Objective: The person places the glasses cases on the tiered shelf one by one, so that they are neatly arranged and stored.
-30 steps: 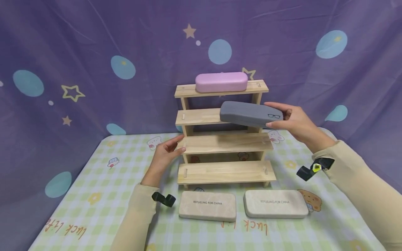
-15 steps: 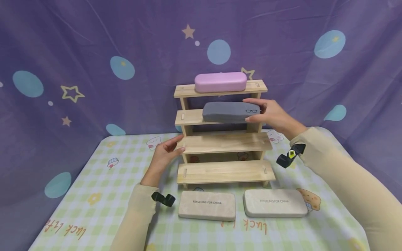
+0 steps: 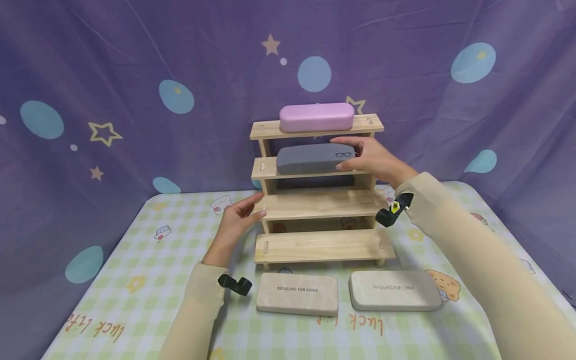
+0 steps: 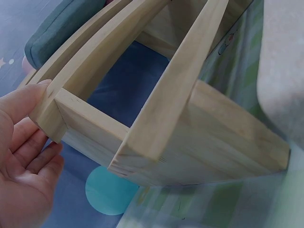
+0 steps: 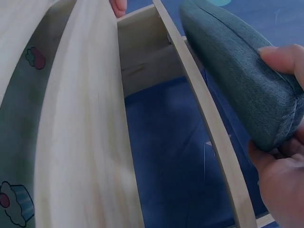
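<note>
My right hand (image 3: pixel 370 156) grips the right end of a blue-grey glasses case (image 3: pixel 308 159), thumb in front and fingers behind. The case, marked with a small glasses drawing, is at the second-highest board of a stepped wooden shelf (image 3: pixel 324 247). In the right wrist view the fabric-covered case (image 5: pixel 237 71) overlaps the space just past a board edge. On the shelf's left side, my left hand (image 3: pixel 236 222) pinches the end of the third board down. The left wrist view shows that thumb (image 4: pixel 26 99) on the board, with the fingers beneath.
A pink glasses case (image 3: pixel 317 118) lies on the top board. Two pale cases, a left one (image 3: pixel 297 302) and a right one (image 3: pixel 396 300), lie before the shelf on a checked tablecloth (image 3: pixel 157 290). Behind hangs a purple curtain (image 3: pixel 225 55).
My right hand has carried the blue-grey glasses case leftward along the second-highest board, and the case has levelled out. My left hand has stayed at the shelf.
</note>
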`<state>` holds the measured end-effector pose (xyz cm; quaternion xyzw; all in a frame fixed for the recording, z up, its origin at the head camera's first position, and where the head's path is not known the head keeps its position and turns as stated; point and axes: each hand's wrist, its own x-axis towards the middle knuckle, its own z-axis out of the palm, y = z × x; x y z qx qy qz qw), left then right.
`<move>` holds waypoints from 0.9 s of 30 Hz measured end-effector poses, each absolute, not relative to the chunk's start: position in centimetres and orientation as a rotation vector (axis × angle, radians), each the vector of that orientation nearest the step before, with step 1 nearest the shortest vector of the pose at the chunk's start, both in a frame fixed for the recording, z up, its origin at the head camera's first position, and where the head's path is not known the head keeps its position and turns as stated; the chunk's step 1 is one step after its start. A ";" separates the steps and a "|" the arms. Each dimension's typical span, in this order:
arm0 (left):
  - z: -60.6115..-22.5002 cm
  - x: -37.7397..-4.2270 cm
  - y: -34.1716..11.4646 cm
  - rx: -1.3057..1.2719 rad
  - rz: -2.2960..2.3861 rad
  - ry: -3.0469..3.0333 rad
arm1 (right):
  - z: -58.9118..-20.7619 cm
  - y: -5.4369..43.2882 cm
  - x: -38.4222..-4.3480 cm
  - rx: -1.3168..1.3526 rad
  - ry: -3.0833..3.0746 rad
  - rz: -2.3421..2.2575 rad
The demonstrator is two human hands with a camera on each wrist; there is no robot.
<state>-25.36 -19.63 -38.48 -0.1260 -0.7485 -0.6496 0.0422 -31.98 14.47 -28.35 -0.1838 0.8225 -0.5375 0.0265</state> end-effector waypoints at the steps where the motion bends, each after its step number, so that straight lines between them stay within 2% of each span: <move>1: -38.5 -25.4 -19.6 -0.382 -1.987 -2.292 | -28.4 14.4 -32.1 -0.572 2.532 -1.665; 12: -38.2 -25.2 -19.5 -0.371 -2.014 -2.285 | -28.5 14.2 -32.8 -0.499 2.450 -1.708; 27: -38.5 -25.4 -19.7 -0.386 -2.003 -2.289 | -28.5 15.1 -33.7 -0.602 2.324 -1.693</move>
